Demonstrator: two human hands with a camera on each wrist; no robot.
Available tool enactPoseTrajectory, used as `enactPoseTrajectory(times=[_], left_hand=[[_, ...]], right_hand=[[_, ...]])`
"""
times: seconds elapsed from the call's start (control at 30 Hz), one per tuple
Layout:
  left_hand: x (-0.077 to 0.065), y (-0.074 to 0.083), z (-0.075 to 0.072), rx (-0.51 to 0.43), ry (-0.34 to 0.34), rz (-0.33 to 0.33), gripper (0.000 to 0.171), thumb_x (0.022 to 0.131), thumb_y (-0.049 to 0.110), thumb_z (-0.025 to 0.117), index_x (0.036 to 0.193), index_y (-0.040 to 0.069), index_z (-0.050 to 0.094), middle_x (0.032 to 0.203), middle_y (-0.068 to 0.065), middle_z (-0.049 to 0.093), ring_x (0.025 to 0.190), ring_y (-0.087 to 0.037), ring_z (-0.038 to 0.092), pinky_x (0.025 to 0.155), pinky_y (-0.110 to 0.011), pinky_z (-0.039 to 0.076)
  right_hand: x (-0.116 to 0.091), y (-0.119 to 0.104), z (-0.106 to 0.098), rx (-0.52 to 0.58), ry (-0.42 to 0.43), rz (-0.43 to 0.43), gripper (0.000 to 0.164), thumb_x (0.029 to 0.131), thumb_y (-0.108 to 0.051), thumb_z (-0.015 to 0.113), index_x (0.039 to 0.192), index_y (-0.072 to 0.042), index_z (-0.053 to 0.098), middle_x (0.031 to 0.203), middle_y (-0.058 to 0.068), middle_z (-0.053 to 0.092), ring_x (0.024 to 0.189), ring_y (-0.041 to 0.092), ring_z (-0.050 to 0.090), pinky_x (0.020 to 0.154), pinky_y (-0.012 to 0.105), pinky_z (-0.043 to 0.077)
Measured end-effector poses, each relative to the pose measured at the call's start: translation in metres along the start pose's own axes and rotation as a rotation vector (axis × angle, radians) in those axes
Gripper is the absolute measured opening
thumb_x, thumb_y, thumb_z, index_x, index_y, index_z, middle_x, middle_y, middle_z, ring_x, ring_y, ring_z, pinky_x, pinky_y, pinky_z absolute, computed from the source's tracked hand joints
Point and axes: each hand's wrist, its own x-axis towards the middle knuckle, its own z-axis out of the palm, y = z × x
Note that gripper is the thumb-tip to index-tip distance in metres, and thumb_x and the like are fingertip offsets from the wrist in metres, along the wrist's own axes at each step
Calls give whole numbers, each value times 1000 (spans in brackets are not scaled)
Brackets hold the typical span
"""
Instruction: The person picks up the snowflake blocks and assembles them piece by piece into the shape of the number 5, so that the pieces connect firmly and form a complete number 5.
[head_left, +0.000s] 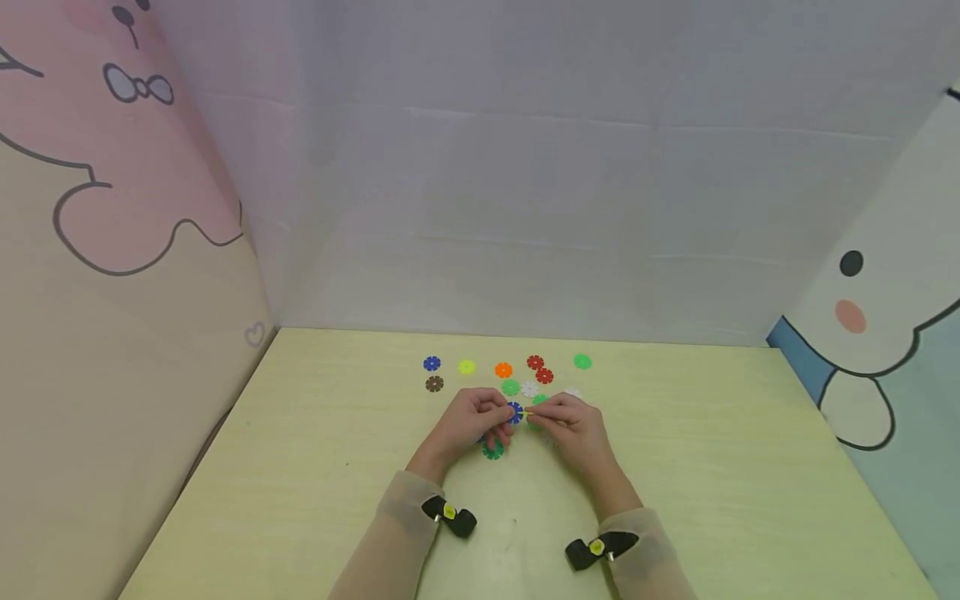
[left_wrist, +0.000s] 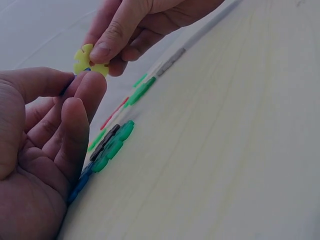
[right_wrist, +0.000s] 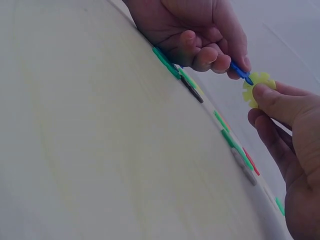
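While the left hand [head_left: 467,419] pinches the blue disc [right_wrist: 240,72] above the table [head_left: 300,500] and the right hand [head_left: 579,435] pinches the yellow disc [left_wrist: 83,58] against its edge, slotting seems in hand, the next move calling for aligned notches and a push!

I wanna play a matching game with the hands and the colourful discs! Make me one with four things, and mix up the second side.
Column one:
1. Left hand
2. Brown disc
3. Orange disc
4. Right hand

Column two:
A. pinches a yellow disc
B. lies between another yellow disc and two red discs
C. pinches a blue disc
D. lies just nearer the person than another blue disc

Right pairs: 1-C, 2-D, 3-B, 4-A
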Motion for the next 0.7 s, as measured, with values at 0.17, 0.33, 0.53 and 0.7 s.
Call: enactPoseTrajectory(times=[0.17, 0.33, 0.53, 0.7], left_hand=[[0, 0, 0, -9, -1, 4, 20, 109, 17, 70, 100, -1, 72, 81, -9, 77, 64, -16, 72, 57, -28, 58], [-2, 1, 0, -4, -6, -7, 20, 109, 18, 71, 100, 0, 72, 82, -10, 77, 64, -17, 72, 57, -28, 59], [-1, -2, 0, -19, -10, 10, 20, 109, 15, 71, 100, -2, 71, 80, -8, 77, 63, -16, 72, 57, -27, 58], [-3, 2, 2, -7, -4, 15, 18, 109, 14, 70, 101, -2, 71, 80, -7, 77, 63, -16, 72, 57, -28, 58]], right_hand=[[0, -1, 1, -1, -10, 60, 12, 94, -7, 86, 102, -15, 88, 99, -6, 77, 91, 11, 67, 79, 23, 55], [-2, -2, 1, -4, -12, 94, 13, 94, -8, 86, 104, -17, 88, 102, -7, 77, 95, 12, 69, 83, 24, 58], [-2, -4, 0, -16, -8, 83, 10, 95, -9, 86, 102, -16, 88, 102, -7, 78, 95, 11, 70, 83, 25, 59], [-1, -4, 1, -11, -8, 64, 12, 95, -7, 86, 105, -13, 87, 103, -4, 79, 95, 15, 72, 84, 27, 61]])
